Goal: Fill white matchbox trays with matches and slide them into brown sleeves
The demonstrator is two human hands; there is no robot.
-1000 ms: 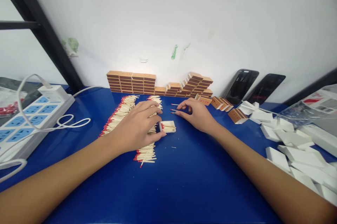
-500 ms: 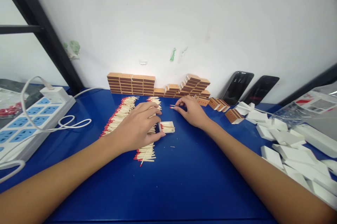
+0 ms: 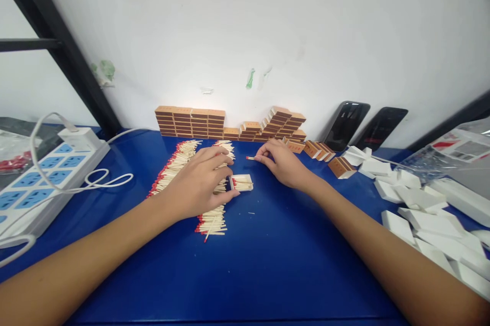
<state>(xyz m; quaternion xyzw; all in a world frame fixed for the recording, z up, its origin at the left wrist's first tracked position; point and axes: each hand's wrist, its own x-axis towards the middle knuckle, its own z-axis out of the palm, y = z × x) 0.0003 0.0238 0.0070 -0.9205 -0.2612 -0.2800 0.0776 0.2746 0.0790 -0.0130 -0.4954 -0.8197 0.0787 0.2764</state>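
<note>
Matches [image 3: 214,220] on a blue tabletop [image 3: 264,270] before a white wall [image 3: 229,25].

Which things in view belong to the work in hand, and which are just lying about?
In the work:
open tray, at the left hand
matches pinched by the right hand
loose matchstick piles
probably the matchboxes and white pieces

Apparently lying about:
power strip
two phone-like devices at the back
plastic bag at right

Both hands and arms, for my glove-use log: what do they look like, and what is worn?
The left hand and right hand are bare, without gloves; no rings or watch show. Both forearms are bare too, with no sleeves in view.
</note>
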